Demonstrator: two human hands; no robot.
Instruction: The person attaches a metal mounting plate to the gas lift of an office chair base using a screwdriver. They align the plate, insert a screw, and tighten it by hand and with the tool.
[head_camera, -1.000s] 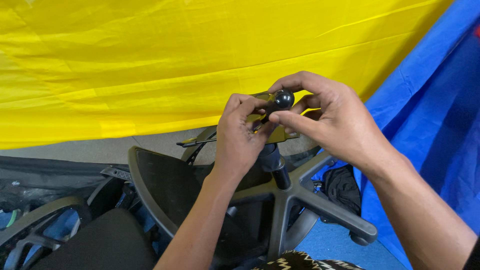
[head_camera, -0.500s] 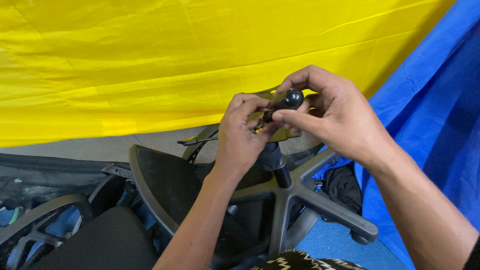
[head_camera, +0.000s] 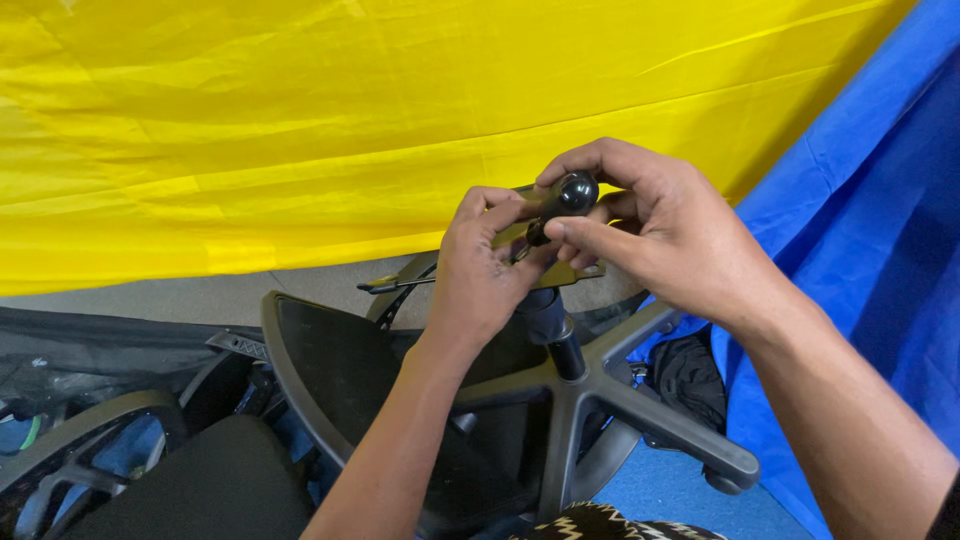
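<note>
Both hands pinch a black round knob (head_camera: 575, 192) above the upturned chair base (head_camera: 590, 385) — right hand (head_camera: 665, 240) curled over it, left hand (head_camera: 485, 270) gripping its stem at the mounting plate (head_camera: 560, 272). Crooked threading could jam it — or it slips free.

Even, bright light fills my view, saturating the yellow sheet (head_camera: 300, 130) and the blue sheet (head_camera: 880, 230). A small highlight glints on the black knob (head_camera: 577, 190). Shadows pool softly under the chair base (head_camera: 570, 390). Focus stays sharp centrally, softening slightly toward the corners.
</note>
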